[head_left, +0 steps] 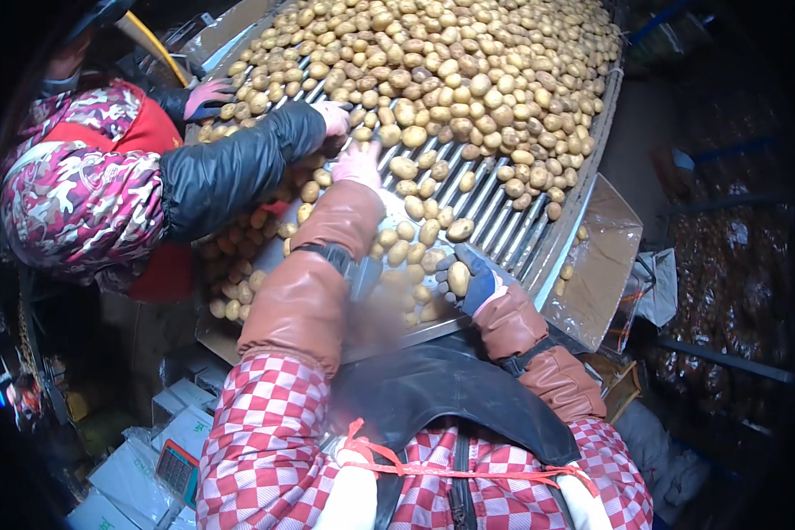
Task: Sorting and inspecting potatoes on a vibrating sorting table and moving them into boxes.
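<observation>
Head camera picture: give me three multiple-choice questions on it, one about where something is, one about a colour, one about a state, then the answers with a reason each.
1. Where is the co-worker?
A. On the person's left
B. On the person's right
C. Across the roller table

2. What colour is the glove on the right hand?
A. Pink
B. Dark blue
C. Yellow

3. What is the right hand doing?
A. Lying flat and empty
B. Holding a potato
C. Gripping a box

Answers:
1. A: the co-worker in the patterned jacket stands at the left edge of the roller table, reaching in over the potatoes.
2. B: the right glove is dark blue, while the left hand wears a pink one.
3. B: its fingers curl round one potato at the near end of the rollers.
</observation>
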Demonstrator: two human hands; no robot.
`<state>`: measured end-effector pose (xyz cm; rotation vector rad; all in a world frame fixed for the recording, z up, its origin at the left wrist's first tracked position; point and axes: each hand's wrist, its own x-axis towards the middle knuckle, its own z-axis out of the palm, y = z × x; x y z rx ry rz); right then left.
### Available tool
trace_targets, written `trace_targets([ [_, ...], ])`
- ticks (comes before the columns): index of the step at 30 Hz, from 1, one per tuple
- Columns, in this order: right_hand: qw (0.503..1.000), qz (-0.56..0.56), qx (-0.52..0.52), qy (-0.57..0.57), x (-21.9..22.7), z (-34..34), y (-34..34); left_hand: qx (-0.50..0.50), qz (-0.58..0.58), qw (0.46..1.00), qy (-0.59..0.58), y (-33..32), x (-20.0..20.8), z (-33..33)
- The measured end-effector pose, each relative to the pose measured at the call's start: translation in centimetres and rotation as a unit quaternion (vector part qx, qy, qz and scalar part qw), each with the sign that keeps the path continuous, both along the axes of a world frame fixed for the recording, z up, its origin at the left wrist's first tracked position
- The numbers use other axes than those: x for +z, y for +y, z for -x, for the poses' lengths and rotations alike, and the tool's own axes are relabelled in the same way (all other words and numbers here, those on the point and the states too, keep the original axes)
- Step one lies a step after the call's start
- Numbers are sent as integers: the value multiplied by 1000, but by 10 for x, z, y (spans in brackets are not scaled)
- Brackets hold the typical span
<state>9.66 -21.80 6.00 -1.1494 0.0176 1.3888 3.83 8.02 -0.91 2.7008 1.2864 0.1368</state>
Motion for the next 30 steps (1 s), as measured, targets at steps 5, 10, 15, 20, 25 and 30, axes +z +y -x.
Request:
trace_targets([
  [5, 997, 56, 0, 52, -5, -19, -16, 11, 2, 1000, -23, 30, -3, 8],
  [10, 957, -126, 6, 261, 2, -30, 8, -293, 157, 919, -211, -83, 38, 45],
  [15, 833, -187, 221, -472, -27, -45, -2, -121, 65, 984, -114, -21, 28, 72],
  [20, 979, -48, -178, -85, -40, -104, -97, 166, -92, 981, -25, 30, -3, 135],
  [25, 805, -266, -466, 255, -116, -188, -250, 225, 15, 974, -2, 44, -18, 159],
  [30, 770, -349, -458, 275, -177, -180, -305, 25, 131, 991, 15, -78, 11, 146],
])
